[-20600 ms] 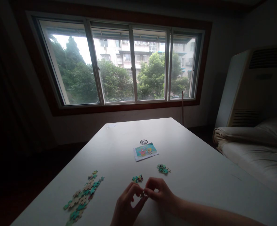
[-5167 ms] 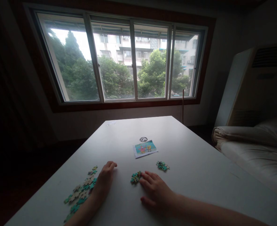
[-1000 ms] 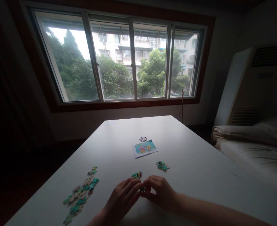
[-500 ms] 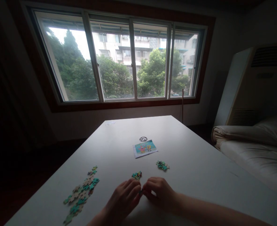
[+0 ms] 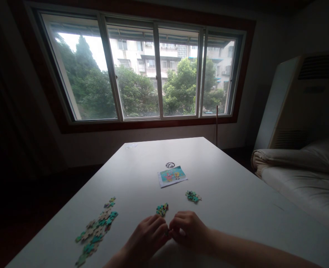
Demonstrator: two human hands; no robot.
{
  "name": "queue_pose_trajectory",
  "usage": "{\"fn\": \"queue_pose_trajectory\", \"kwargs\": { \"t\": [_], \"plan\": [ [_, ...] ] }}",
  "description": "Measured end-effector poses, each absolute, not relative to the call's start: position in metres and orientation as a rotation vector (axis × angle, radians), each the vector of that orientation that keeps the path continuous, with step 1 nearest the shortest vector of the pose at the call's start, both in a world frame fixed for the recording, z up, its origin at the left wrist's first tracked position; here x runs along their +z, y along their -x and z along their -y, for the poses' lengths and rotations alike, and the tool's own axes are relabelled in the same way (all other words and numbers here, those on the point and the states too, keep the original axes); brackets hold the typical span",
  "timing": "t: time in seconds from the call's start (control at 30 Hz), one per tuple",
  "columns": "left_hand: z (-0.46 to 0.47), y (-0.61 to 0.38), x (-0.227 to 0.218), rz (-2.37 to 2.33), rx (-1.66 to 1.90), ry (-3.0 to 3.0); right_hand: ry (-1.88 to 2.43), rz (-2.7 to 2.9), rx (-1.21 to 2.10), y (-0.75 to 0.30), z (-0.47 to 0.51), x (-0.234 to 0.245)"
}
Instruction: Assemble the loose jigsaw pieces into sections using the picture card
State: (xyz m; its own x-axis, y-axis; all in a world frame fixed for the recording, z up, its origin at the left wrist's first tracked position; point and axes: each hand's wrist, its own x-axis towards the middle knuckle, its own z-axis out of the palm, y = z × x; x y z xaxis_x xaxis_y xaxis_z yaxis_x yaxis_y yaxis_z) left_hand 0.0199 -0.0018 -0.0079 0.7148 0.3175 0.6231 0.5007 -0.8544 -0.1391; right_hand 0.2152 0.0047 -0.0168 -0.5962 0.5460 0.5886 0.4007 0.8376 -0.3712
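Observation:
My left hand (image 5: 147,236) and my right hand (image 5: 191,229) meet at the near part of the white table (image 5: 136,178), fingertips pinched together. Between them is a small dark jigsaw piece (image 5: 168,232), mostly hidden by the fingers; whether it is one piece or two joined I cannot tell. Just beyond my left hand lies a small cluster of jigsaw pieces (image 5: 162,209), green, yellow and dark. Farther right sits another small pile of green pieces (image 5: 192,196). A long spread of loose pieces (image 5: 97,230), teal, green and beige, covers the table on the left.
A paper picture (image 5: 172,176) with cartoon figures lies beyond the pieces, next to a round hole or cap (image 5: 170,165) in the tabletop. A clear scrap (image 5: 131,146) is at the far left corner. A sofa (image 5: 301,186) stands along the right side.
Both hands have shifted slightly toward me, still pinched together, showing more of the small cluster beyond them. The pieces on the table have not moved.

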Motion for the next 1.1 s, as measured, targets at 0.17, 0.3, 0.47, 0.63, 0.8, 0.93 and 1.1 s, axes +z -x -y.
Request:
{"fn": "queue_pose_trajectory", "kwargs": {
  "t": [0.17,0.3,0.47,0.63,0.8,0.93,1.1],
  "plan": [
    [-0.0003,-0.0184,-0.0139,0.667,-0.864,2.654,0.674,2.287,0.245,-0.2148,-0.0044,-0.0141],
    [-0.0006,-0.0185,-0.0134,0.653,-0.907,2.652,0.671,2.26,0.237,-0.2145,-0.0031,-0.0127],
    [0.0,-0.018,-0.0098,0.627,-0.934,2.676,0.684,2.195,0.248,-0.2149,-0.0018,-0.0133],
    [0.0012,-0.0169,-0.0081,0.587,-0.941,2.676,0.684,2.182,0.281,-0.215,-0.0032,-0.0144],
    [0.0024,-0.0177,-0.0052,0.589,-0.974,2.63,0.679,2.2,0.302,-0.2155,-0.0046,-0.0148],
    [0.002,-0.0171,-0.0064,0.622,-0.968,2.621,0.653,2.212,0.312,-0.2165,-0.0047,-0.0142],
    [0.0012,-0.0156,-0.0082,0.598,-0.966,2.619,0.674,2.214,0.313,-0.2175,-0.0065,-0.0166]
  ]
}}
